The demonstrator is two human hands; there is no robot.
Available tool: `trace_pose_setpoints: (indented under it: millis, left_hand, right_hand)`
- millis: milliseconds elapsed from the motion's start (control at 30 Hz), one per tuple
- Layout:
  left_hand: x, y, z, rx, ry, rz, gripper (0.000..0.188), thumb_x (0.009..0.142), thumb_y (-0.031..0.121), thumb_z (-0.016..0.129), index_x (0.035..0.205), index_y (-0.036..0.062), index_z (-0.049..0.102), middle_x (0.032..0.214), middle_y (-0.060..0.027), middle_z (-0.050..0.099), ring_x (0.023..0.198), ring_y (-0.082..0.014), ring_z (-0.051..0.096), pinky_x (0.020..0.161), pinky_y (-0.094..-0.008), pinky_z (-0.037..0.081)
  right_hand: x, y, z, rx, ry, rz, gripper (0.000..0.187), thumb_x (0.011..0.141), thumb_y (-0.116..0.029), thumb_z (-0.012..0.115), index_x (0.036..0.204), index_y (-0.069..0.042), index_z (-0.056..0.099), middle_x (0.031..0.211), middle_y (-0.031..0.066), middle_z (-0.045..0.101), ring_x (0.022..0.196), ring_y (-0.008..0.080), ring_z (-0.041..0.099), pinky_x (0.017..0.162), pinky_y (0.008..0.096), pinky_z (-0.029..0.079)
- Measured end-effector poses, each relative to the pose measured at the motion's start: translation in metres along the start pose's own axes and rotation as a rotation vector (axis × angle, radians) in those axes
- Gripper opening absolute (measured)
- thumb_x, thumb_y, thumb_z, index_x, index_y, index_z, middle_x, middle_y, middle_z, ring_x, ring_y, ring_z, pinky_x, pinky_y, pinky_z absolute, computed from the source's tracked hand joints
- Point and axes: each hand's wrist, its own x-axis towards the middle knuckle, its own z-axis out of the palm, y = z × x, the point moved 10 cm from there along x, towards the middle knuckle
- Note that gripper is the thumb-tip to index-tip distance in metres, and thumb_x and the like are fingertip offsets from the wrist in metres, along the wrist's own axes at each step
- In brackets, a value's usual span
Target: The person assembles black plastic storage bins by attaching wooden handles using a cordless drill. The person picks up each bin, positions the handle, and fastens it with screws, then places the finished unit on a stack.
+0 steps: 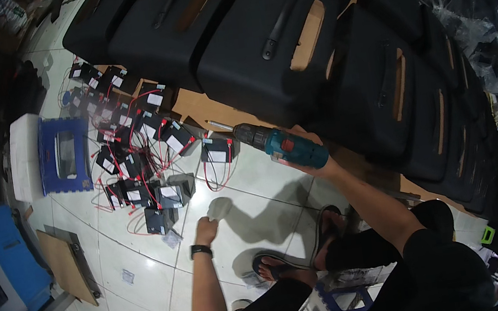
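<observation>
Head view: right hand (309, 136) wraps its fingers round a teal cordless drill (294, 148), bit (218, 125) touching nothing — apparently no driving underway. Left hand (206, 229) seems curled; grip unclear. Past its fingers, already-wired black batteries (217, 153) lie loose on white floor tiles (154, 294) — beyond the right fingers, black moulded shells (233, 57) crowd together.

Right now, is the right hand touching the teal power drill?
Touching. The head view shows it: the right hand is wrapped around the rear of the power drill, fingers showing along both edges of its body.
</observation>
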Motion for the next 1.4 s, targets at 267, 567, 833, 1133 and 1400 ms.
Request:
trace_pose_setpoints:
  millis: [267, 567, 833, 1133, 1400]
  left_hand:
    - [0.031, 0.115, 0.009, 0.035, 0.38, -0.618, 0.187, 0.04, 0.073, 0.097, 0.154, -0.0051, -0.03, 0.157, -0.0474, -0.023, 0.145, -0.0672, -0.021, 0.115, -0.0799, 0.005]
    - [0.021, 0.127, 0.021, -0.083, 0.265, -0.714, 0.183, 0.048, 0.068, 0.097, 0.149, 0.0009, -0.041, 0.153, -0.0448, -0.035, 0.145, -0.0662, -0.024, 0.124, -0.0648, 0.015]
    - [0.087, 0.118, 0.056, -0.028, -0.009, -0.061, 0.094, 0.074, 0.076, 0.076, 0.136, 0.0061, 0.067, 0.134, -0.0165, 0.069, 0.13, -0.0309, 0.062, 0.109, -0.0388, 0.046]
    - [0.072, 0.142, 0.05, 0.087, -0.064, -0.041, 0.086, 0.082, 0.074, 0.07, 0.136, 0.0085, 0.068, 0.131, -0.0132, 0.072, 0.124, -0.0286, 0.065, 0.107, -0.0395, 0.046]
    - [0.066, 0.123, 0.04, 0.076, -0.028, -0.293, 0.121, 0.064, 0.084, 0.077, 0.14, -0.0075, 0.059, 0.139, -0.0245, 0.063, 0.136, -0.0303, 0.057, 0.115, -0.0364, 0.039]
  right_hand:
    - [-0.001, 0.156, 0.061, 1.334, 0.112, 0.768, 0.039, 0.099, -0.021, 0.07, 0.131, 0.001, 0.066, 0.121, 0.0088, 0.07, 0.114, 0.021, 0.067, 0.095, 0.0307, 0.058]
    - [-0.031, 0.144, 0.017, 0.654, -0.07, 0.394, 0.046, 0.097, -0.016, 0.07, 0.141, -0.008, 0.062, 0.143, 0.014, 0.059, 0.129, 0.027, 0.06, 0.113, 0.0362, 0.049]
    - [-0.023, 0.123, -0.003, -0.125, -0.174, 0.064, 0.053, 0.088, -0.007, 0.073, 0.14, -0.009, 0.064, 0.144, 0.0155, 0.059, 0.132, 0.0312, 0.058, 0.114, 0.0397, 0.045]
    - [-0.056, 0.173, 0.005, 0.208, -0.13, 0.469, 0.048, 0.092, -0.009, 0.071, 0.139, -0.008, 0.063, 0.144, 0.0155, 0.059, 0.135, 0.0296, 0.056, 0.115, 0.0392, 0.043]
    - [-0.049, 0.169, 0.01, 0.011, -0.259, 0.585, 0.056, 0.1, -0.02, 0.064, 0.152, -0.008, 0.048, 0.155, 0.011, 0.049, 0.14, 0.0283, 0.05, 0.119, 0.0394, 0.035]
